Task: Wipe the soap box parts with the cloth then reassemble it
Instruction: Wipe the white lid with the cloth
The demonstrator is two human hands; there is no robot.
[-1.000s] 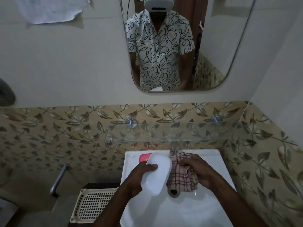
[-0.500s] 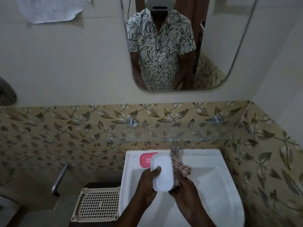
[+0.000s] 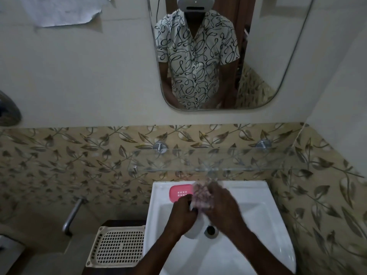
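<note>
Since half a second ago, the right hand [image 3: 222,207] has carried the cloth [image 3: 201,196] over the white soap box part [image 3: 195,229]. That part stood upright and uncovered; its upper half is now hidden.

Left fingers [image 3: 186,203]: clenched round the 9 o'clock edge of the white soap box part, grasping it above the sink [image 3: 258,215]. Right fingers [image 3: 213,192]: folded over the checked cloth and pressing it onto the part. Motion blur softens both cloth and fingertips. The left hand [image 3: 182,215] and the right hand meet over the part, knuckles close together.

Only the rounded lower end of the white part shows, at 6 o'clock below the hands. It is just beside the drain [image 3: 211,230], at the drain's 9 o'clock. The pink soap box part [image 3: 179,192] lies flat on the sink ledge at 11 o'clock from the hands, slotted face up, its 3 o'clock end hidden behind the cloth.

Surroundings: a glass shelf [image 3: 218,159] at 12 o'clock above the sink, a mirror [image 3: 278,56] higher up showing the person's patterned shirt, and a perforated cream tray [image 3: 121,247] at 8 o'clock beside the sink.
</note>
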